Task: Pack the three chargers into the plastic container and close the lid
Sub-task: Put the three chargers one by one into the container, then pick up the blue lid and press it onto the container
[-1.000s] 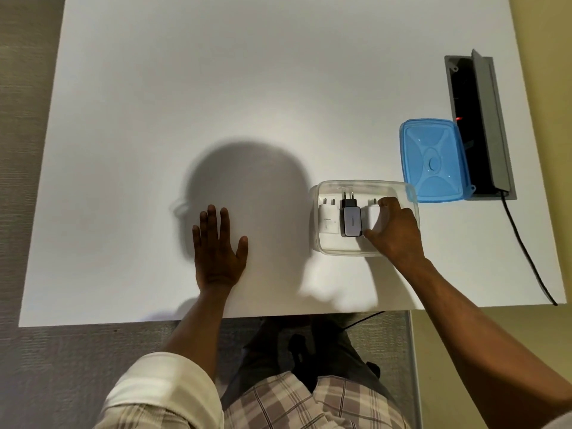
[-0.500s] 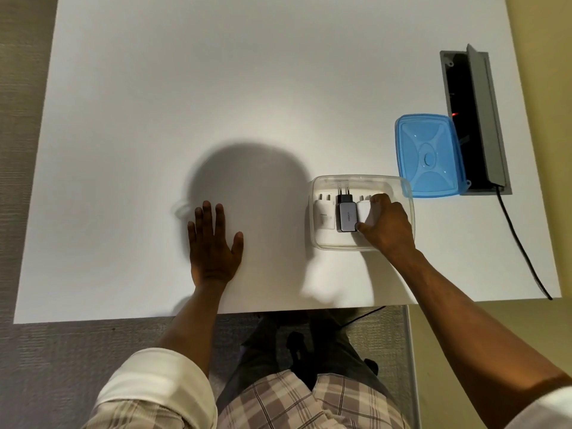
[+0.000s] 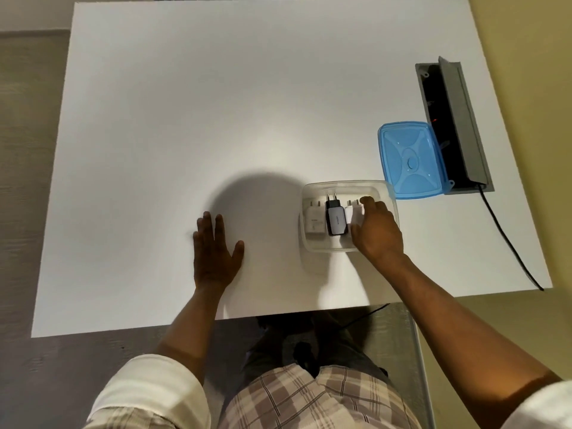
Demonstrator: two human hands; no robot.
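Three chargers: same spots in container [image 3: 348,249] as before
Right hand [image 3: 376,232]: fingers still wrapping white charger [image 3: 353,212]
Left hand [image 3: 216,250]: flat, open on bench [image 3: 185,119]
Lid [image 3: 410,159]: off

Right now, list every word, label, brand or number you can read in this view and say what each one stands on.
Nothing here reads clearly.
Grey-faced black charger: a short line of print runs along its face, too small and blurred to read.
Left white charger: a faint mark on its face, unreadable.
Right white charger: no print visible; the right hand covers part of it.
Blue lid: moulded shapes only, no lettering.
Clear plastic container: no label visible.
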